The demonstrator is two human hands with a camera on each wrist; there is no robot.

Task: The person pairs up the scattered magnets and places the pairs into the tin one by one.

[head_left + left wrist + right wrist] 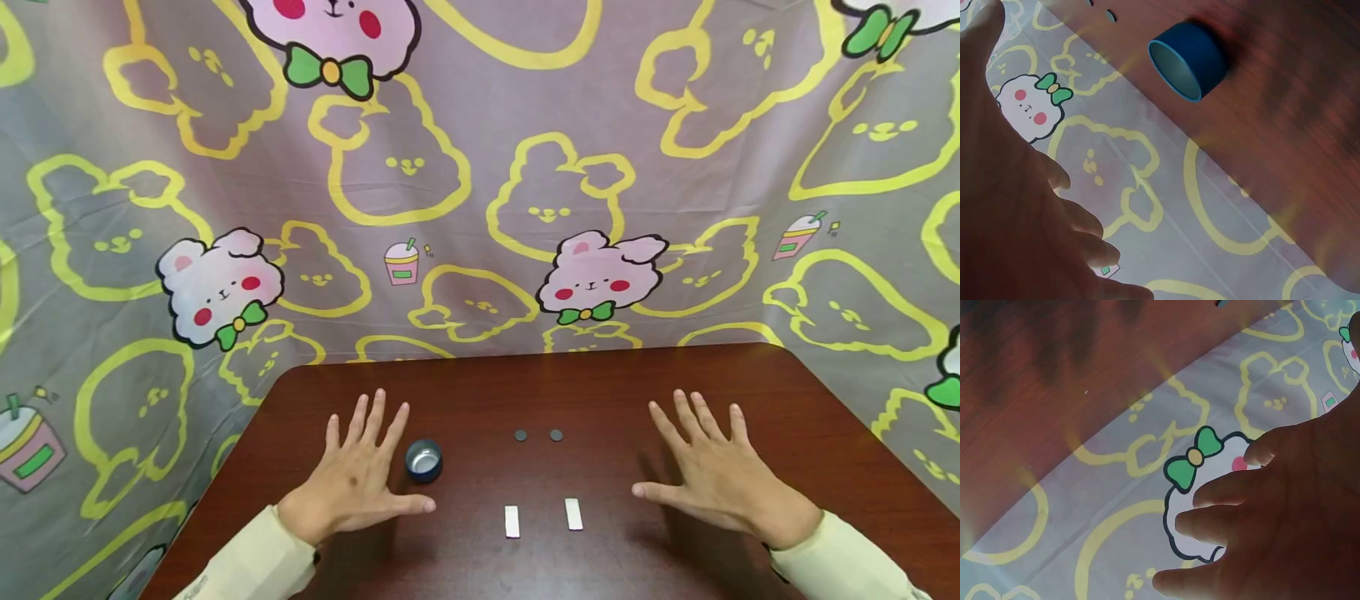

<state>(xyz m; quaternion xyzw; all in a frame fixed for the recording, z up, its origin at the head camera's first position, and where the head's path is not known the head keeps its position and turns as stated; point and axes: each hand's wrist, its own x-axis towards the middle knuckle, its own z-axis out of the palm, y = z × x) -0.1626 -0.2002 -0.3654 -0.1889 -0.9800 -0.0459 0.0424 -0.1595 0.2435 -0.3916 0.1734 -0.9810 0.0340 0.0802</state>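
My left hand (pixel 352 483) is held over the left part of the table with its fingers spread, holding nothing. Just right of it stands a small round dark-blue cup (pixel 423 461), hollow with a pale inside; the left wrist view shows its blue outer wall (pixel 1200 59). On the right side, my right hand (pixel 723 483) also has its fingers spread and holds nothing. Between the hands lie two small dark discs, a left one (pixel 521 435) and a right one (pixel 556 435). Nearer to me are two white strips, one on the left (pixel 512 522) and one on the right (pixel 573 514).
All of these are on a dark reddish-brown table (pixel 480 392) with rounded far corners. A grey curtain (pixel 465 242) printed with yellow outlines and white bunnies hangs behind the table and along both sides.
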